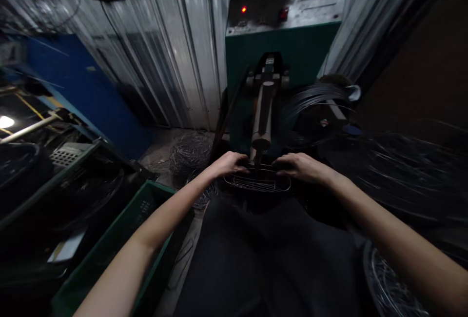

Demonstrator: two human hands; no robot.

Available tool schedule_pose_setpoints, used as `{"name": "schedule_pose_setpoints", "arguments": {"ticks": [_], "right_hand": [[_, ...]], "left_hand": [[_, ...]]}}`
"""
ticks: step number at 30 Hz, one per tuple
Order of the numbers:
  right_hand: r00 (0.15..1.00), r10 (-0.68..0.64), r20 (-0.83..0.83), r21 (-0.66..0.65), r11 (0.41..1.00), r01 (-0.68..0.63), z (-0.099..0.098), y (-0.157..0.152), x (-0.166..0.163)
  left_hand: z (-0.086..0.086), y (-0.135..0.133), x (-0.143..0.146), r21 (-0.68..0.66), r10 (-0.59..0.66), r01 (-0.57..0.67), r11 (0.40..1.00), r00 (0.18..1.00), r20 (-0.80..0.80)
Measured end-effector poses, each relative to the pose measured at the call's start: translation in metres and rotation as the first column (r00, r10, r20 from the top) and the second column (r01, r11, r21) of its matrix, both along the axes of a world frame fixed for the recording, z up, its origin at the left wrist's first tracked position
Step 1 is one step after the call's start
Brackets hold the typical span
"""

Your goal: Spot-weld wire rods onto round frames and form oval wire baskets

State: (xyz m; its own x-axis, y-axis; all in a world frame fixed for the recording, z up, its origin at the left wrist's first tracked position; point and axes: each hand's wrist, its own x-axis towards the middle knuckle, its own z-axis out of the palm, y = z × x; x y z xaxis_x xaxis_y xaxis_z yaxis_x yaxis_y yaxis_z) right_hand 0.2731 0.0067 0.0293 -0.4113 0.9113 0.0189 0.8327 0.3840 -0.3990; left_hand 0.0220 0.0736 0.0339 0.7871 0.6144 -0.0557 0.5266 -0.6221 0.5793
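A shallow oval wire basket (258,185) hangs level under the machine's thick metal arm, in front of my lap. My left hand (233,163) grips its left rim with curled fingers. At the right end, my right hand (298,165) is closed on the same rim. The round spot welder electrode arm (262,122) points down between both hands, its tip at the basket's far edge. Whether the tip touches the wire is too dark to tell.
Behind the arm stands the green machine cabinet (281,46) with a lit red lamp (243,9). A green plastic crate (157,192) is at my left. Tangled wire rings (192,151) lie on the floor; coiled wire (318,95) hangs right. A tub of wire pieces (391,283) sits lower right.
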Motion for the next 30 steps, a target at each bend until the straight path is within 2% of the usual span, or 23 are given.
{"name": "schedule_pose_setpoints", "arguments": {"ticks": [10, 17, 20, 23, 26, 30], "right_hand": [[0.999, -0.051, -0.004, 0.004, 0.999, 0.051, -0.008, 0.006, 0.004], [0.982, -0.096, -0.165, -0.042, 0.995, 0.090, -0.019, 0.004, 0.007], [0.980, -0.091, -0.174, -0.076, 0.994, 0.079, -0.022, 0.002, 0.011], [0.986, -0.091, -0.141, -0.071, 0.994, 0.082, -0.022, -0.001, 0.015], [0.998, -0.029, -0.054, -0.028, 0.999, 0.027, -0.017, -0.003, 0.017], [1.000, -0.008, 0.027, 0.019, 1.000, 0.007, -0.011, -0.004, 0.018]], "left_hand": [[-0.007, 0.012, 0.006, 0.076, -0.011, 0.011, 0.997, 1.000, 0.003], [-0.010, 0.013, 0.011, 0.066, -0.039, 0.038, 0.997, 0.999, 0.013], [-0.009, 0.014, 0.012, 0.090, -0.058, 0.059, 0.994, 0.998, -0.014], [-0.008, 0.014, 0.011, 0.094, -0.034, 0.035, 0.995, 0.999, -0.019], [-0.008, 0.012, 0.009, 0.066, -0.021, 0.020, 0.998, 0.999, 0.024], [-0.012, 0.010, 0.006, 0.029, -0.026, 0.024, 0.999, 0.997, 0.076]]}}
